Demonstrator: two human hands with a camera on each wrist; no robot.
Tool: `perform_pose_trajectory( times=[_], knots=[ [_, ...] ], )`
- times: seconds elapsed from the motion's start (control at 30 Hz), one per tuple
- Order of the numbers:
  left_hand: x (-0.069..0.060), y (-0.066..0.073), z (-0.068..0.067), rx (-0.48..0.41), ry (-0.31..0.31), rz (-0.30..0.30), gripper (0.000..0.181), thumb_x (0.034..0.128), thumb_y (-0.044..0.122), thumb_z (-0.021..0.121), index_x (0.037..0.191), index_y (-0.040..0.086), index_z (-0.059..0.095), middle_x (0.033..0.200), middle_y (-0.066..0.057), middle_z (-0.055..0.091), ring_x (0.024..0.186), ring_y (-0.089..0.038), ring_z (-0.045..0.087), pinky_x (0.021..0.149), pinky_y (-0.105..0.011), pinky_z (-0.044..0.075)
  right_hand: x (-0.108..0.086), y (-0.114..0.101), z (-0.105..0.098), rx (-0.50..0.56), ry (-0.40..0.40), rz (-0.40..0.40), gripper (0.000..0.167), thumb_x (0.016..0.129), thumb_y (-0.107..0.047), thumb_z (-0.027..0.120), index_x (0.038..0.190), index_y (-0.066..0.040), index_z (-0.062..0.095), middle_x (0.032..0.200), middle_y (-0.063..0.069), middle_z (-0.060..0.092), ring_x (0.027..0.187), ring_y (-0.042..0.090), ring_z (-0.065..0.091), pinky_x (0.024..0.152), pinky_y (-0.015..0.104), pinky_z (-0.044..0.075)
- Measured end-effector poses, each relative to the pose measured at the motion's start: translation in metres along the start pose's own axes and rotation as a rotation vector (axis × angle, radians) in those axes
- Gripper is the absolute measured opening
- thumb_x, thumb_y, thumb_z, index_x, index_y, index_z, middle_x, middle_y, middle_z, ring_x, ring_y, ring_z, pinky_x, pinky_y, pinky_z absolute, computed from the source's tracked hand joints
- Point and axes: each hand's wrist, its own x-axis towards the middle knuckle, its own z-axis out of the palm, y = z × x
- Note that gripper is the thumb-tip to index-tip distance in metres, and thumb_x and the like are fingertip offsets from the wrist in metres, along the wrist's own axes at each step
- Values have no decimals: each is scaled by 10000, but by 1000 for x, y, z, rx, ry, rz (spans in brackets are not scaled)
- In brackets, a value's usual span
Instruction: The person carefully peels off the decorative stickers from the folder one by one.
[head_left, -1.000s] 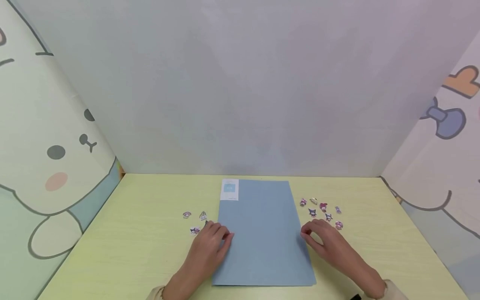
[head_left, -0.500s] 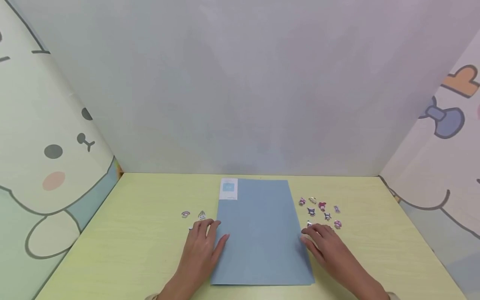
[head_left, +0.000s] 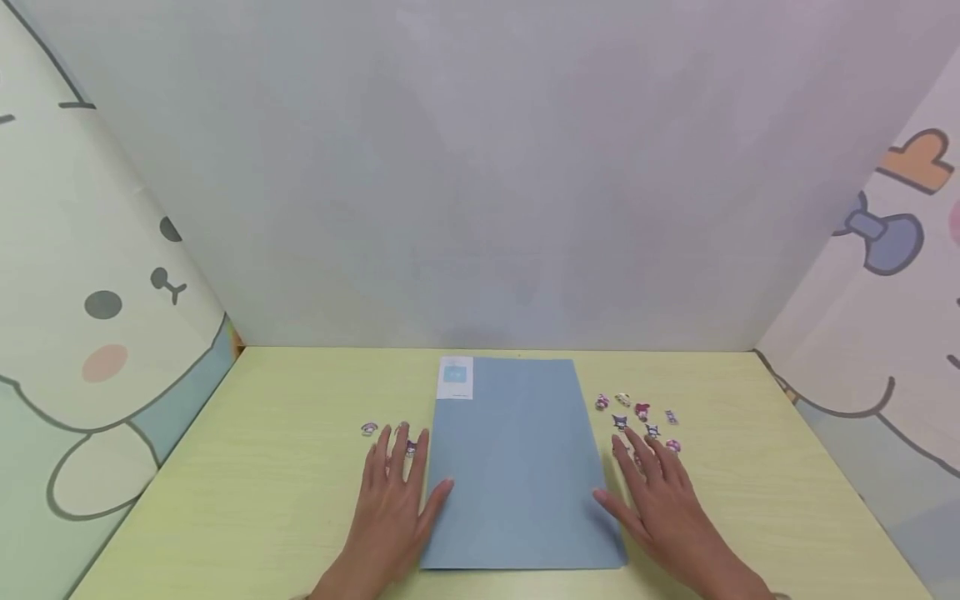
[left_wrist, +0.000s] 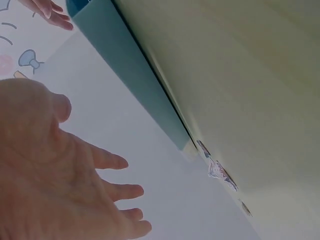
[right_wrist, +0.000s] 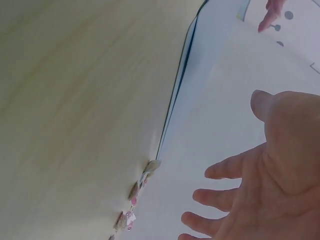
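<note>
A flat blue folder [head_left: 517,467] lies on the table, a white label [head_left: 454,387] at its far left corner. In the left wrist view the folder [left_wrist: 127,70] shows its side, and the right wrist view shows layers along its edge. My left hand [head_left: 386,521] is spread over the folder's left edge, palm down, holding nothing. Over the right edge, my right hand [head_left: 667,512] is likewise spread and holds nothing. Both wrist views show the palms raised off the table. Small cartoon stickers [head_left: 642,411] lie beyond the right fingers, some partly covered; a few stickers [head_left: 369,428] lie by the left fingers.
The pale yellow table [head_left: 285,467] extends to both sides of the folder. A plain pale wall [head_left: 480,183] rises at its back edge. Cartoon-printed panels [head_left: 105,350] stand at left and right.
Both hands have gone from curled fingertips at the folder's edges to straight, spread fingers. The left hand has shifted slightly left. The folder stays in place on the table.
</note>
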Motion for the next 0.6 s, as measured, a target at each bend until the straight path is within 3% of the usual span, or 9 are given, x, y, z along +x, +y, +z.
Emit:
perform_pose_trajectory(
  times=[0.13,0.23,0.37,0.6],
  knots=[
    [-2,-5,2,7,-7,-12,751,1066,600,359,1515,6,456,1556,-269,399,1447,-492,300,1143,-610,222,-1,3,3,-22,33,-9,808,1007,-610,528,1517,8,423,1553,254,366,1399,469,305,1234,380,-80],
    [-2,-8,3,15,12,-15,786,1050,643,349,1521,23,458,1573,-251,392,1457,-490,283,1143,-620,207,-1,4,4,-26,52,-1,826,1014,-644,475,1522,4,417,1579,257,328,1392,491,302,1235,495,47],
    [-2,-10,1,21,15,-26,822,1036,676,327,1552,42,416,1595,-240,363,1480,-495,230,1135,-641,194,-2,4,5,-26,50,27,837,1006,-661,473,1531,-12,415,1604,249,297,1400,505,288,1118,624,208],
    [-3,-12,0,42,-45,-50,871,994,726,380,1579,81,379,1629,-200,314,1508,-472,166,1147,-641,171,-3,3,6,-17,9,87,860,972,-667,535,1548,-41,411,1606,252,285,1425,524,245,1082,701,217]
  ],
)
